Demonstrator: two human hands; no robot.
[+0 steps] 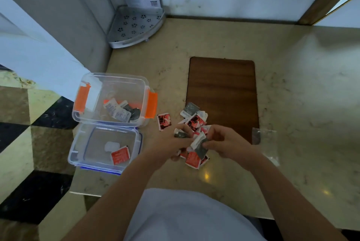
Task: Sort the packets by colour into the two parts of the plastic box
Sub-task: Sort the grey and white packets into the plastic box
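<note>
Your right hand pinches a grey packet between thumb and fingers. Your left hand is curled round another grey packet at its fingertips. Both hands sit over the loose pile of packets, red and grey mixed, on the marble counter; the pile's lower part is hidden under your hands. One red packet lies apart, just beside the box.

Clear box base with orange clips: several grey and white packets inside, exact count hard to make out. Lid lies open in front of it, holding one red packet.

Wooden board behind the pile. Clear plastic bag to the right, contents can't tell.
</note>
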